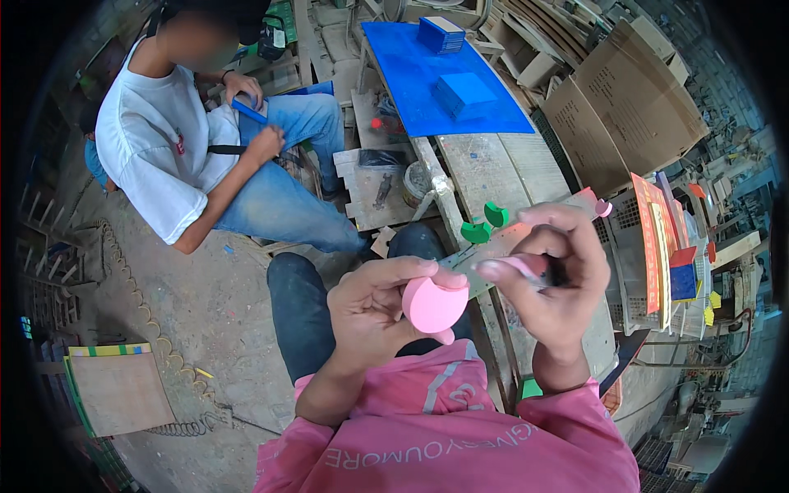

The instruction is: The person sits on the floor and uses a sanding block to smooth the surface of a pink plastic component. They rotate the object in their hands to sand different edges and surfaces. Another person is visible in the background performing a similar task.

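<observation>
In front of my lap my left hand (374, 308) grips a pink rounded piece (436, 306) between thumb and fingers; its flat face is toward me and its top edge is partly hidden by the fingers. Just to its right, apart from the piece, my right hand (563, 283) is curled closed. Something small, reddish and dark shows inside those fingers, too hidden to name. Beyond the hands, two green crescent-like pieces, a nearer one (475, 232) and a farther one (496, 215), lie on the wooden bench (477, 168).
At the bench's far end a blue sheet (403, 74) carries blue stacks (464, 96). Cardboard boxes (629, 107) and crates (633, 246) of coloured pieces stand right. A co-worker (164, 131) sits at far left, handling a blue piece (249, 111). A coiled hose (156, 329) crosses the floor.
</observation>
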The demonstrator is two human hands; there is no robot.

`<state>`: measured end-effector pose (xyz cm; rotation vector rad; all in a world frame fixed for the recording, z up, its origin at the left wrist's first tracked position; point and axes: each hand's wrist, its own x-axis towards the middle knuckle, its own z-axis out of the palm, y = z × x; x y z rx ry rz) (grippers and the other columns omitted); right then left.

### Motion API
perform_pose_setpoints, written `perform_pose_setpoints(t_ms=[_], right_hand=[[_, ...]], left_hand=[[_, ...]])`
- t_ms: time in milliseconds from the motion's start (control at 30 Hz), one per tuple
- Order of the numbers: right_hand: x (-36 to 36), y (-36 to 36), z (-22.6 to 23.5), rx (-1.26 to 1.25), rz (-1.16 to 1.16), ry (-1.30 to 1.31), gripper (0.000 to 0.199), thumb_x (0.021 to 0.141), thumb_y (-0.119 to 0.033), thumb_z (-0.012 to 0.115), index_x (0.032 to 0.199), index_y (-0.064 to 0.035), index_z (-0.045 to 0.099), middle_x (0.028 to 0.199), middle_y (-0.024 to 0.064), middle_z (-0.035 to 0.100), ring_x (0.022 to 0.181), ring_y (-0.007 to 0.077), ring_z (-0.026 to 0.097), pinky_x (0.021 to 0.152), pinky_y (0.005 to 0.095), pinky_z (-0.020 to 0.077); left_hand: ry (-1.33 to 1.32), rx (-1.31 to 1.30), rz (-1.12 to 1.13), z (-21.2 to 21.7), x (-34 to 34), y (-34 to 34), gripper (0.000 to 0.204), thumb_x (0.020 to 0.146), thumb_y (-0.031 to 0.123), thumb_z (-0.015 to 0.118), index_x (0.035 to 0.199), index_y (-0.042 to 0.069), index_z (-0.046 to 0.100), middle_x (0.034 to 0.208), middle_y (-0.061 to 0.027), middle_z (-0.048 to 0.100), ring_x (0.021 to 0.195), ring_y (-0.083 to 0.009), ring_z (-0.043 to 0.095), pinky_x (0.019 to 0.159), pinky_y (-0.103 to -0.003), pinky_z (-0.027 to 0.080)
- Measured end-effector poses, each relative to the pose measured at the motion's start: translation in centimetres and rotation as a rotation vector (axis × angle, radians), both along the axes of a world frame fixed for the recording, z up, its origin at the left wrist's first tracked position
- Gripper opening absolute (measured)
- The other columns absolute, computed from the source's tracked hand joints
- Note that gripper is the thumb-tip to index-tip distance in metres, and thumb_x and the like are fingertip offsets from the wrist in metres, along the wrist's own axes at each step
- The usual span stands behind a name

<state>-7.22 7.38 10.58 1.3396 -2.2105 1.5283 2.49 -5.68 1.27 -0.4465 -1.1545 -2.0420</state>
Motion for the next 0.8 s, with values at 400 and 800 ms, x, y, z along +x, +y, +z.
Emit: perform_pose_setpoints(t_ms=[400,800], right_hand=[[0.6,0.4,-0.3,0.046,0.134,-0.100,0.045,0.064,-0.007,0.080,0.100,0.0008,0.055,0.052,-0.0007,0.054,0.050,0.0036,0.050,0.050,0.0184,0.0353],[0.2,0.5,0.1,0.013,0.096,-0.161,0.045,0.065,-0.006,0.080,0.102,0.0010,0.055,0.056,0.0007,0.055,0.054,0.0028,0.050,0.052,0.0179,0.0352]], left_hand=[[-0.028,0.017,-0.028,-0.2,-0.2,-0.2,0.059,0.066,-0.007,0.075,0.117,-0.005,0.047,0.106,-0.0239,0.060,0.097,-0.0250,0.062,0.081,-0.034,0.054],[-0.188,0.022,0.026,0.3,0.0,0.0,0.062,0.060,0.003,0.082,0.112,-0.001,0.048,0.097,-0.0207,0.064,0.090,-0.0257,0.064,0.079,-0.036,0.054]])
